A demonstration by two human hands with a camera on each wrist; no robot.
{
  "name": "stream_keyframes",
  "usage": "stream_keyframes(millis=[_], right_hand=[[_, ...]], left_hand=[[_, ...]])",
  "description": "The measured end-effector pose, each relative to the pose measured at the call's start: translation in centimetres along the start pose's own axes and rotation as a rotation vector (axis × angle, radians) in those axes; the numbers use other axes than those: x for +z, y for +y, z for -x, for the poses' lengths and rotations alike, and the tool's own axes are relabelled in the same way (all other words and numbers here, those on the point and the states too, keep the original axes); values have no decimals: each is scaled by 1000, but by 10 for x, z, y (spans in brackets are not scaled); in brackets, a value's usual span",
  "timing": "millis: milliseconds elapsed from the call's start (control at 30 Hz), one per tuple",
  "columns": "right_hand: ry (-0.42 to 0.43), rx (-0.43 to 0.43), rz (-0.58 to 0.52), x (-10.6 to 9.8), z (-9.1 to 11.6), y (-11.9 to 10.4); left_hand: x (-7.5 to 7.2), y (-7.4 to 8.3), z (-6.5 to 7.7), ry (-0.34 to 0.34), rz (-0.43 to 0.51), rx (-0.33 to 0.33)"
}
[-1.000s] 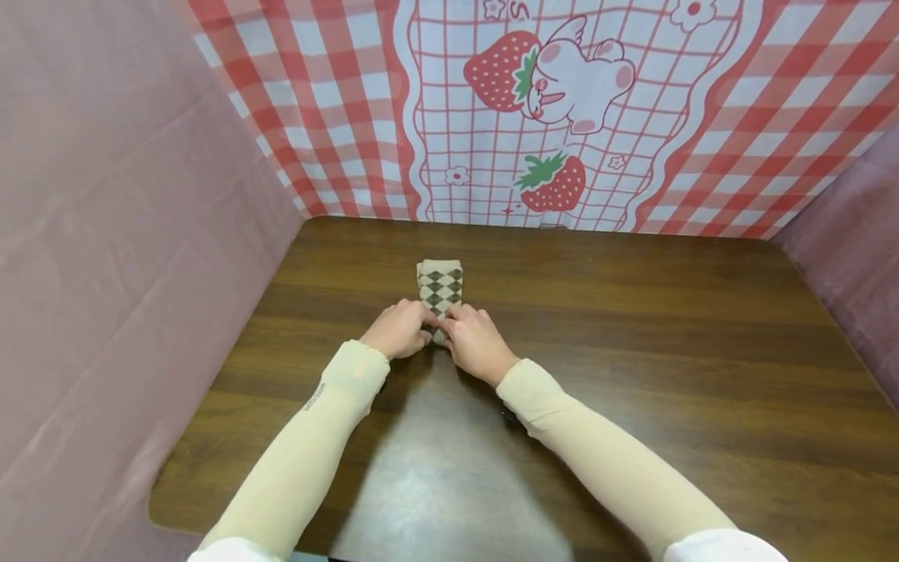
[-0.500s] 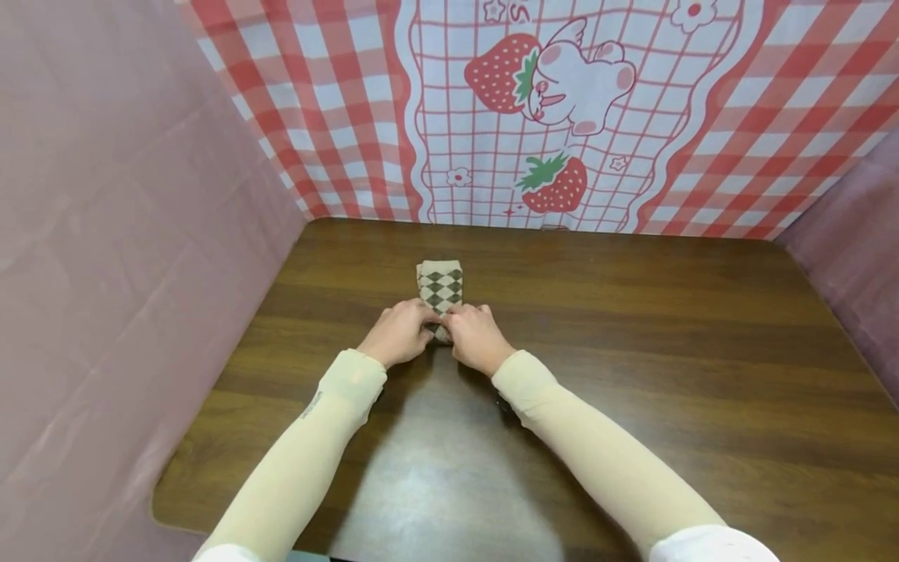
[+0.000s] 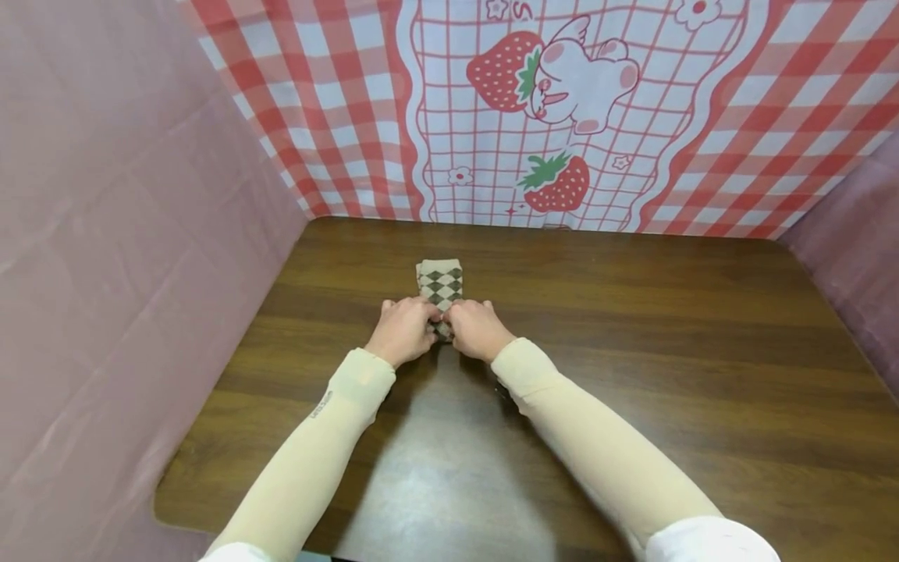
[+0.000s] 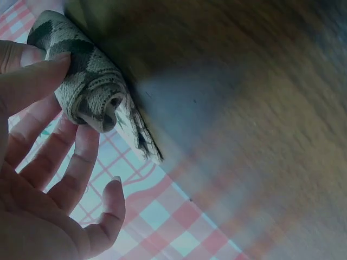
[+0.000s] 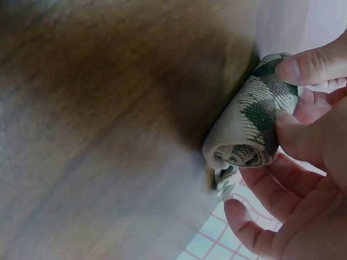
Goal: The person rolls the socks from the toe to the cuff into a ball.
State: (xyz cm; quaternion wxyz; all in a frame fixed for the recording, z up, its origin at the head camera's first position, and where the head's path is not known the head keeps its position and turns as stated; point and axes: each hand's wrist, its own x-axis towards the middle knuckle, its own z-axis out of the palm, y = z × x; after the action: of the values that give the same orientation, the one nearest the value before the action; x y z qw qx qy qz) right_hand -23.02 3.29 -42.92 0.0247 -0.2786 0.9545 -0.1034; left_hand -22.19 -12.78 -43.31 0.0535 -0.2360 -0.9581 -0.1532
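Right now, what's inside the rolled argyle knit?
At the ends of the roll, both wrist views show coiled layers of its own fabric; deeper inside is covered, can't tell.

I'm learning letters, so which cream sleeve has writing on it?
The left sleeve, with small dark print near its cuff; the right sleeve shows none.

Curtained-off spot, type unclear: wd tbl (image 3: 653, 343), pink sheets (image 3: 126, 234), strawberry-print bkdrp (image 3: 467, 140).
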Motion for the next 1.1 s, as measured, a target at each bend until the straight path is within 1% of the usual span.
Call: stream_keyframes(millis=[133, 267, 433, 567, 700, 800, 933, 1100], right_hand=[[-7, -21, -21, 0, -2, 3], [-18, -16, -32, -2, -3, 5], [-32, -13, -13, -1, -3, 8], [-20, -47, -12, -2, -1, 9], [49, -117, 55, 0, 2, 7], [100, -174, 88, 2, 1, 3], [127, -202, 97, 4, -1, 2], [152, -224, 104, 8, -4, 8]], left_hand=[[1, -1, -1, 8, -6, -4], [-1, -1, -4, 1, 0, -19], [-2, 1, -6, -36, 25, -67], [-2, 2, -7, -71, 34, -90], [-2, 0, -9, -113, 58, -96], [-4, -1, -9, -127, 80, -113], [-6, -4, -9, -123, 107, -135], [-4, -7, -10, -95, 156, -145]])
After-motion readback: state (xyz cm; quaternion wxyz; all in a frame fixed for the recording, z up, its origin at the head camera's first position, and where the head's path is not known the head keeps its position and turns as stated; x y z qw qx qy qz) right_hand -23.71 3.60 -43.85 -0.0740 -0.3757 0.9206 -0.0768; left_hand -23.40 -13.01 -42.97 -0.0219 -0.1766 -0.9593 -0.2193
